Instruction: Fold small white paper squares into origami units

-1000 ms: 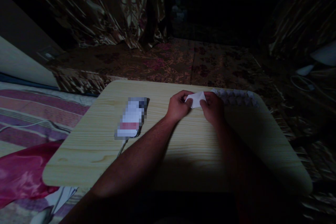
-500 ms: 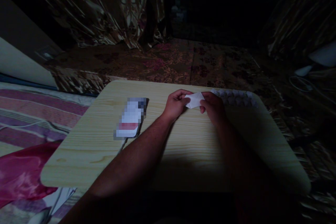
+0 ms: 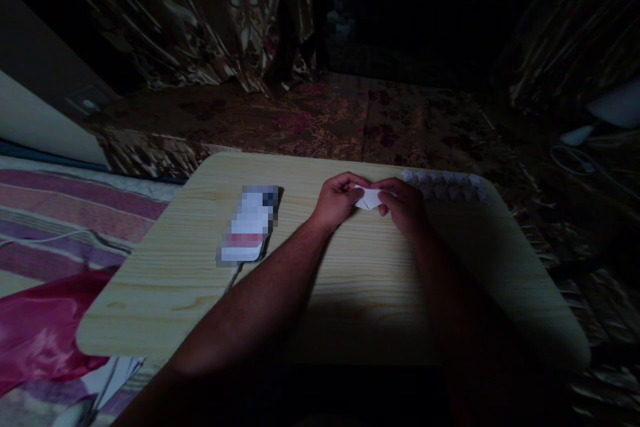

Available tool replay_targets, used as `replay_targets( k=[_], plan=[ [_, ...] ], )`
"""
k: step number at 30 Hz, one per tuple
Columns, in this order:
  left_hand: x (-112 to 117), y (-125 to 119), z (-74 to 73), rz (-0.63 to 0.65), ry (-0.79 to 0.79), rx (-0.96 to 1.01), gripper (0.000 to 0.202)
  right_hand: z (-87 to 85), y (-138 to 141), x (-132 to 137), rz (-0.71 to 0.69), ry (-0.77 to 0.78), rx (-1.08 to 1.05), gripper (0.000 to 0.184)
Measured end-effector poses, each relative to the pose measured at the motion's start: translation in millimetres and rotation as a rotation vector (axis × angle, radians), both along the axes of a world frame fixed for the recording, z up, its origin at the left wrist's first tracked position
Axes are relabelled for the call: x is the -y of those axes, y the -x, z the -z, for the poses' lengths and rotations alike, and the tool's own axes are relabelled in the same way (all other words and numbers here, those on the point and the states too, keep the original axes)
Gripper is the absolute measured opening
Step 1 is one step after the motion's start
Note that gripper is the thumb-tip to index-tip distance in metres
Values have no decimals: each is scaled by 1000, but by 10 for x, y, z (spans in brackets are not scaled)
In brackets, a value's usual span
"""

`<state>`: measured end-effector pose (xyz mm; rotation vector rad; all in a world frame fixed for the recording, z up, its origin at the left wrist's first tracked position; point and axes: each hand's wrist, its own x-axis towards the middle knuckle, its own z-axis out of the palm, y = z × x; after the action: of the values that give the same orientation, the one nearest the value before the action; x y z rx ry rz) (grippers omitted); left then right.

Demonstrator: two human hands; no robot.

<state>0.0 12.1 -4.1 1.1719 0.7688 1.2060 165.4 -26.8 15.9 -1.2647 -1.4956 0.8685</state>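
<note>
A small folded piece of white paper is held between both hands, above the far half of the wooden table. My left hand pinches its left side, thumb on the near face and fingers behind. My right hand grips the right side the same way, with the fingertips of the two hands nearly meeting along the top edge. Just beyond my right hand, rows of small folded white paper pieces lie at the table's far right; part of them is hidden behind that hand.
Left of my forearm lies a phone with a blurred screen and a white cable. A striped bedcover and a glossy pink cloth border the table's left side. Behind it is a patterned cloth-covered ledge below curtains.
The paper now shows less of its face and a lower, flatter outline. My right fingers have moved inward along its top edge, closer to my left fingers.
</note>
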Motion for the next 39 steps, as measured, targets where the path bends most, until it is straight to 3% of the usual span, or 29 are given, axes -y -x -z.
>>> replay_targets(
  k=[5, 9, 18, 29, 32, 35, 39],
  plan=[
    [10, 10, -30, 3, 8, 10, 12, -32, 25, 29, -38, -30, 18, 22],
    [23, 17, -51, -8, 6, 6, 8, -4, 33, 21, 12, -36, 66, 21],
    [24, -9, -38, -5, 46, -55, 19, 39, 17, 2, 107, -107, 160, 30],
    [-12, -24, 18, -90, 32, -121, 21, 105, 80, -78, 203, -75, -201, 42],
    [-10, -26, 6, -153, 29, -137, 21, 85, 70, -64, 218, -92, -261, 35],
    [5, -30, -8, -201, 3, -162, 18, 71, 54, -48, 238, -94, -190, 25],
    [29, -40, -4, -213, -75, -198, 16, 67, 45, -41, 303, -62, 8, 27]
  ],
)
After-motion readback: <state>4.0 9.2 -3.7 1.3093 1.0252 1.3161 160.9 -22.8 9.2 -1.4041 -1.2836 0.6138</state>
